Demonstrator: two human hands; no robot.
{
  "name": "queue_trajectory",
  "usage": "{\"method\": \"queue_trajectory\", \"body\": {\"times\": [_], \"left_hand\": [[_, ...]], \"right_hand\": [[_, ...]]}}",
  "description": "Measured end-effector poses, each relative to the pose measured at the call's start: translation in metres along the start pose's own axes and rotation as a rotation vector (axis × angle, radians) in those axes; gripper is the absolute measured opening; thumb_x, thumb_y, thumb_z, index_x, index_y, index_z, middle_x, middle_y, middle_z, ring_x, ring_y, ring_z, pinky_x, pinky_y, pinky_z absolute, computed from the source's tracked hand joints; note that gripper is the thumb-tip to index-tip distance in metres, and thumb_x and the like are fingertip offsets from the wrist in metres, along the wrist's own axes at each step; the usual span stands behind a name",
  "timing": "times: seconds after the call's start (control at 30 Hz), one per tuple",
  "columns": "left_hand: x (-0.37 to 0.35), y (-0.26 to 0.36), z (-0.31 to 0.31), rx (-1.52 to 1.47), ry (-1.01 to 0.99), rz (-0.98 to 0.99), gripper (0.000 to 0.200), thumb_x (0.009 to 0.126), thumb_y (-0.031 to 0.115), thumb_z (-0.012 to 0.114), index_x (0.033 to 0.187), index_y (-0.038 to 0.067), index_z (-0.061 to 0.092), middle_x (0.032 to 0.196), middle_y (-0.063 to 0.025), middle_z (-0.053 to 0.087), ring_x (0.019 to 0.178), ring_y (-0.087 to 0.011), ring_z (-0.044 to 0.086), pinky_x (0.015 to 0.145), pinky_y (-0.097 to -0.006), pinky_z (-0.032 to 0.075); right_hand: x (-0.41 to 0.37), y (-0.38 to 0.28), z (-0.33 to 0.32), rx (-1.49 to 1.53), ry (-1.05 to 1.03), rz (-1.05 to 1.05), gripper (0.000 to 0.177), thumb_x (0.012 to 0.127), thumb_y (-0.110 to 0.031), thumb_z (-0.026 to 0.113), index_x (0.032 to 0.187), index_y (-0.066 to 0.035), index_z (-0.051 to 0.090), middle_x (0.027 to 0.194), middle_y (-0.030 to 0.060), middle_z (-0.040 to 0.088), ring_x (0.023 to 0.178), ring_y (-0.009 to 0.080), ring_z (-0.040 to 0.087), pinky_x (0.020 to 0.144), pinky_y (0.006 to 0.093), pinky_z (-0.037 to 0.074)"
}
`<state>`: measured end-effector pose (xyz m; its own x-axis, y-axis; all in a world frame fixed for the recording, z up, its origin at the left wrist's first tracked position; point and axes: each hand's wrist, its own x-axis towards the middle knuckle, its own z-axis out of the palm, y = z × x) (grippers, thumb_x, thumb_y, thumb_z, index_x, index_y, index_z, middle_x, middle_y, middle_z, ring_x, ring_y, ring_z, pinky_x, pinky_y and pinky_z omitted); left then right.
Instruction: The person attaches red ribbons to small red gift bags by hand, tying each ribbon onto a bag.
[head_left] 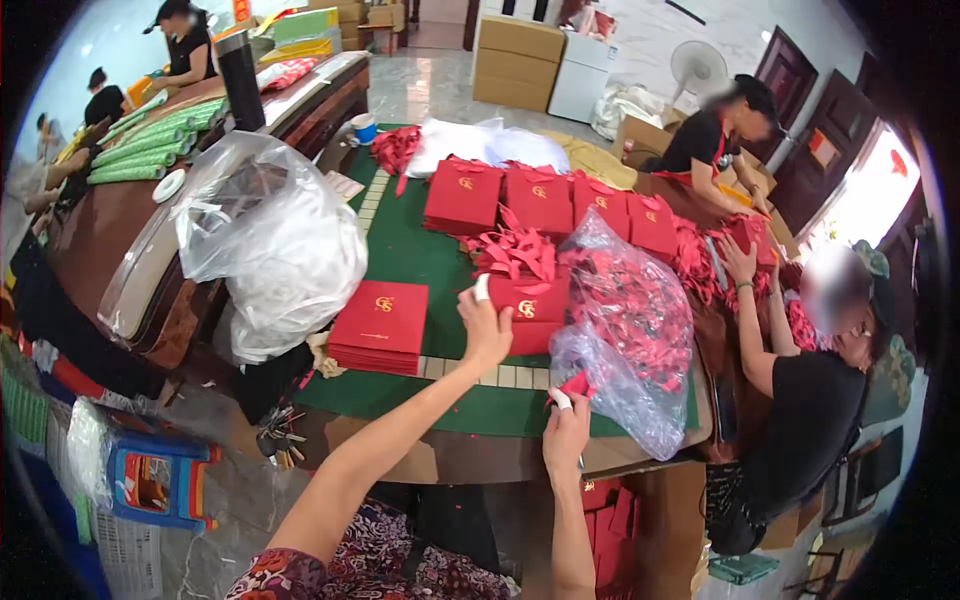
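My left hand (486, 330) is at the left side of a red gift bag (538, 322) with a gold logo, its fingers closed on the edge. A white cover wraps one fingertip. My right hand (567, 430) is closed on a short red ribbon (576, 384), in front of the bag; a white band wraps one finger. Left of my left hand lies a neat stack of red bags (378, 325). Just behind the bag is a heap of red ribbons (512, 250). A clear plastic sack (635, 310) full of red ribbons lies beside my right hand.
More red bag stacks (463, 195) line the far side of the green mat (400, 240). A large plastic bag (290, 260) with white contents stands left. Two people (800, 400) (715, 140) work at the right. A blue stool (160, 480) stands lower left; an open carton (660, 520) sits below the table.
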<state>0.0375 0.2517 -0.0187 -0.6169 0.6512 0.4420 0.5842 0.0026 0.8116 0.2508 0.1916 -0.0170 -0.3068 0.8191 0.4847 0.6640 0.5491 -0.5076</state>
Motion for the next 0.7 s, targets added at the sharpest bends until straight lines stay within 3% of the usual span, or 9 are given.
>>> {"method": "queue_trajectory", "body": {"times": [0.1,0.23,0.3,0.43,0.53,0.6,0.63,0.7], "left_hand": [[-0.002,0.002,-0.008,0.023,-0.018,0.011,0.076,0.086,0.012,0.067,0.146,-0.009,0.026,0.131,-0.0294,0.036,0.117,-0.0466,0.039,0.105,-0.0529,0.031],[-0.011,0.012,-0.063,0.039,-0.031,0.200,0.076,0.085,0.013,0.069,0.144,-0.012,0.028,0.135,-0.0290,0.035,0.119,-0.0461,0.039,0.106,-0.0527,0.032],[-0.015,0.020,-0.107,0.151,-0.152,0.324,0.077,0.082,0.013,0.073,0.143,-0.009,0.033,0.139,-0.0265,0.036,0.124,-0.0448,0.039,0.108,-0.0537,0.032],[-0.032,0.006,-0.167,0.466,-0.171,0.305,0.084,0.077,0.024,0.078,0.146,-0.002,0.037,0.152,-0.0253,0.031,0.140,-0.0451,0.030,0.114,-0.0546,0.027],[-0.044,-0.015,-0.183,0.544,-0.202,0.260,0.078,0.078,0.023,0.077,0.144,-0.001,0.042,0.147,-0.0238,0.040,0.137,-0.0427,0.036,0.113,-0.0539,0.029],[-0.054,-0.020,-0.187,0.513,-0.255,0.274,0.060,0.078,0.012,0.072,0.135,0.001,0.055,0.136,-0.0196,0.053,0.130,-0.0388,0.047,0.107,-0.0511,0.037],[-0.059,-0.023,-0.188,0.514,-0.258,0.270,0.060,0.078,0.012,0.072,0.135,0.001,0.055,0.136,-0.0196,0.053,0.130,-0.0388,0.047,0.107,-0.0511,0.037],[-0.067,-0.021,-0.189,0.521,-0.198,0.415,0.049,0.074,0.002,0.065,0.123,0.002,0.065,0.126,-0.0135,0.062,0.122,-0.0356,0.055,0.101,-0.0480,0.043]], "right_hand": [[0.000,0.003,0.003,0.003,-0.006,-0.011,0.025,0.085,0.002,0.064,0.108,-0.005,0.068,0.105,0.0155,0.059,0.101,0.0358,0.058,0.087,0.0432,0.047],[-0.002,0.007,0.004,0.003,0.008,-0.030,0.018,0.085,-0.002,0.067,0.103,-0.004,0.068,0.103,0.0159,0.058,0.099,0.0371,0.057,0.085,0.0451,0.047],[-0.003,0.008,0.007,0.028,0.018,-0.026,0.015,0.087,-0.003,0.066,0.102,-0.004,0.068,0.103,0.0164,0.057,0.098,0.0374,0.056,0.085,0.0453,0.046],[-0.006,0.002,0.004,0.041,0.026,-0.014,0.011,0.089,-0.006,0.066,0.100,-0.002,0.067,0.104,0.0165,0.057,0.098,0.0370,0.056,0.085,0.0451,0.046],[-0.012,-0.013,0.002,0.055,0.006,-0.027,0.012,0.090,-0.008,0.066,0.100,-0.002,0.066,0.104,0.0162,0.057,0.098,0.0367,0.056,0.085,0.0450,0.047],[-0.018,-0.022,0.004,0.061,-0.015,-0.049,0.013,0.089,-0.009,0.068,0.100,-0.002,0.066,0.104,0.0154,0.057,0.098,0.0356,0.056,0.085,0.0442,0.047],[-0.021,-0.026,0.004,0.061,-0.019,-0.047,0.013,0.089,-0.009,0.068,0.100,-0.002,0.066,0.104,0.0154,0.057,0.098,0.0356,0.056,0.085,0.0442,0.047],[-0.024,-0.034,0.004,0.061,-0.038,-0.060,0.011,0.088,-0.009,0.069,0.098,-0.002,0.066,0.106,0.0147,0.058,0.099,0.0345,0.057,0.084,0.0434,0.048]]}}
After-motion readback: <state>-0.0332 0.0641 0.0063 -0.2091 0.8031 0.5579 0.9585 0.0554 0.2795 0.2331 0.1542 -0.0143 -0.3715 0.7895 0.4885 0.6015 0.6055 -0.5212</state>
